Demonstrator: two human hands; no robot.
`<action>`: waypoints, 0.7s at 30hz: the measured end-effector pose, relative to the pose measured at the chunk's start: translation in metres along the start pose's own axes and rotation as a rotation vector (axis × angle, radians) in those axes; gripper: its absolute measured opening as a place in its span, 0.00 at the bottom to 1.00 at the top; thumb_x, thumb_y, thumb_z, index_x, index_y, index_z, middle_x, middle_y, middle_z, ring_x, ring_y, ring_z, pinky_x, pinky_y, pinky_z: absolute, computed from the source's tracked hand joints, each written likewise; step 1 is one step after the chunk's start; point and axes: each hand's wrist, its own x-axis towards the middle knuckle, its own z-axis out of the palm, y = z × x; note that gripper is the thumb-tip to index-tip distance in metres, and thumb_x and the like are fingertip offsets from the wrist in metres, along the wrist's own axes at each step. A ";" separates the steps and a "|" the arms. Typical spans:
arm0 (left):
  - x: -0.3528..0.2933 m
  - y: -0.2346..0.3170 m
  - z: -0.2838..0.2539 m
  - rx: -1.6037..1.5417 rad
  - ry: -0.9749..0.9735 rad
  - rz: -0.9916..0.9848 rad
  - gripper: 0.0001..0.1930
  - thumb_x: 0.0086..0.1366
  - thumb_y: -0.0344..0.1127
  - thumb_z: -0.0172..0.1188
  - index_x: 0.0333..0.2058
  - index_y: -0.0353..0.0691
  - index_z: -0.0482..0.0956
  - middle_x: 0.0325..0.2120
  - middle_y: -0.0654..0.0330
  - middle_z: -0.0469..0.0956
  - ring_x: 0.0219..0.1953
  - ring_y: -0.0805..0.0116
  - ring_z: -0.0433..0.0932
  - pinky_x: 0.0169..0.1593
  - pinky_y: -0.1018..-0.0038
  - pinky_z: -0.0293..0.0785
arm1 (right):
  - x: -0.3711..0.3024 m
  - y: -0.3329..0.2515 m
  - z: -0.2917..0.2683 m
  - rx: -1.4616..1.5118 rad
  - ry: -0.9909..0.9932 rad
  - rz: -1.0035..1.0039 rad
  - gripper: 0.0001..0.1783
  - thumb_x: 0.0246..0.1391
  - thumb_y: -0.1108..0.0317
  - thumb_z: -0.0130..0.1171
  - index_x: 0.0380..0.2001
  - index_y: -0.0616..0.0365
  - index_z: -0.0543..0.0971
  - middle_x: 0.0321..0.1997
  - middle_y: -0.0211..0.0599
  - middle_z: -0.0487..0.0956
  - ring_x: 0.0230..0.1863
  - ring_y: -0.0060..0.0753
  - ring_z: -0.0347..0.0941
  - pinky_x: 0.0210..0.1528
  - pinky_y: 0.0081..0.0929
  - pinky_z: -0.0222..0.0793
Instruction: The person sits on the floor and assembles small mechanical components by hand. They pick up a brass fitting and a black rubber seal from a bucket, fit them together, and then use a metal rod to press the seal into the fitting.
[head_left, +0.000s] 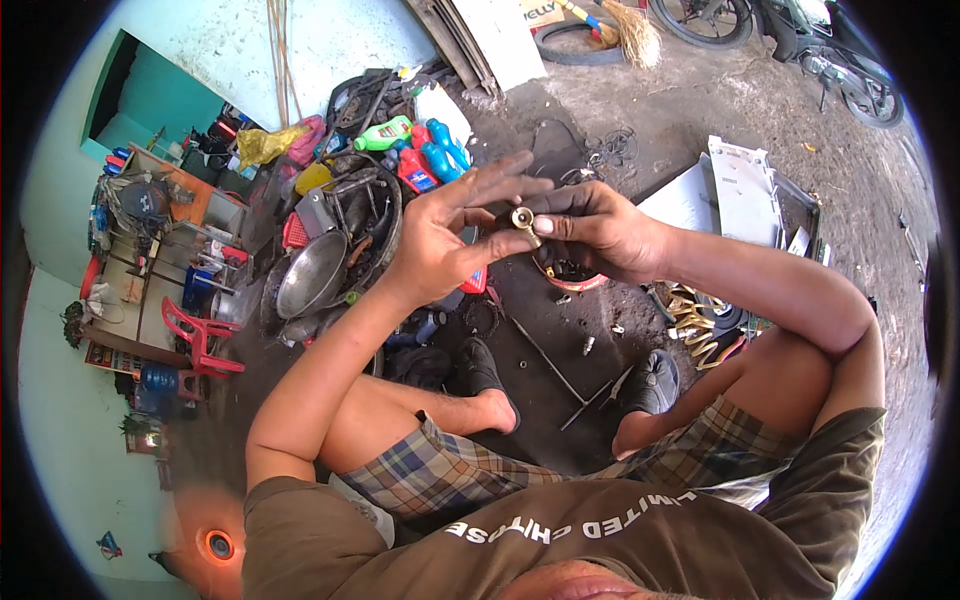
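A small brass-coloured metal fitting (523,217), tubular with a round hole in its flared end, is held up between my two hands above the floor. My left hand (440,235) has its thumb and a bent finger at the fitting, while its other darkened fingers stretch out past it. From the other side my right hand (600,232) pinches the fitting with thumb and curled fingers. Part of the fitting is hidden by the fingers. Just below the hands, partly covered by them, is a round red-rimmed container (580,281).
A T-handled wrench (572,396) and small metal parts (588,345) lie on the floor between my feet. On the left are a metal bowl (312,275), several bottles (440,150) and a red chair (203,335). To the right are yellow-handled tools (690,312) and a white panel (745,190).
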 end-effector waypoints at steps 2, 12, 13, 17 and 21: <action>0.001 0.000 0.000 0.120 0.045 0.055 0.34 0.68 0.19 0.65 0.71 0.34 0.66 0.55 0.49 0.83 0.53 0.66 0.83 0.53 0.70 0.83 | 0.000 -0.003 0.003 -0.018 -0.005 -0.006 0.22 0.70 0.65 0.64 0.61 0.68 0.79 0.52 0.37 0.85 0.51 0.22 0.80 0.54 0.28 0.77; 0.005 0.001 0.005 0.019 0.055 0.046 0.37 0.66 0.19 0.67 0.72 0.34 0.65 0.49 0.51 0.84 0.51 0.68 0.82 0.51 0.71 0.85 | 0.001 0.000 0.002 -0.019 0.076 0.004 0.17 0.69 0.63 0.65 0.54 0.64 0.82 0.43 0.34 0.84 0.40 0.20 0.79 0.40 0.22 0.74; 0.004 0.001 0.002 0.010 0.040 0.018 0.36 0.66 0.19 0.67 0.72 0.34 0.65 0.49 0.51 0.85 0.51 0.68 0.82 0.51 0.71 0.85 | 0.000 -0.003 0.004 -0.052 0.101 0.024 0.17 0.68 0.62 0.66 0.52 0.63 0.83 0.40 0.32 0.84 0.37 0.19 0.77 0.36 0.20 0.71; 0.006 -0.006 0.003 0.037 0.010 0.085 0.30 0.67 0.21 0.66 0.67 0.33 0.72 0.46 0.54 0.88 0.50 0.67 0.83 0.55 0.69 0.81 | 0.001 -0.001 -0.006 -0.086 0.145 0.003 0.17 0.68 0.59 0.67 0.50 0.63 0.83 0.35 0.28 0.82 0.28 0.15 0.70 0.29 0.18 0.63; 0.015 -0.017 -0.004 0.379 -0.004 0.428 0.15 0.67 0.21 0.65 0.52 0.33 0.86 0.44 0.55 0.89 0.49 0.62 0.85 0.57 0.66 0.79 | 0.006 0.017 -0.014 0.032 0.178 0.027 0.17 0.69 0.61 0.65 0.51 0.64 0.82 0.37 0.30 0.83 0.33 0.17 0.75 0.33 0.19 0.69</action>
